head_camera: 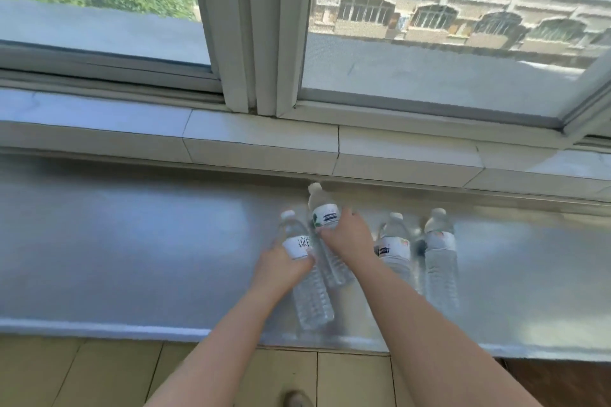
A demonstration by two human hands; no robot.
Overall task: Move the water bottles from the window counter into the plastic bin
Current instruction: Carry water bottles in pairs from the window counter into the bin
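Several clear water bottles with white caps stand on the shiny window counter (pixel 132 258). My left hand (pixel 281 269) is wrapped around the leftmost bottle (pixel 310 294) just below its white label. My right hand (pixel 345 235) grips a second bottle (pixel 325 215) at its label, a little farther back. Two more bottles stand untouched to the right: one (pixel 395 249) beside my right wrist and another (pixel 441 261) beyond it. The plastic bin is out of view.
A raised white stone sill (pixel 258 142) and the window frame (pixel 254 43) run behind the counter. Tiled floor (pixel 99 373) lies below the counter's front edge, with a shoe tip (pixel 297 398) at the bottom.
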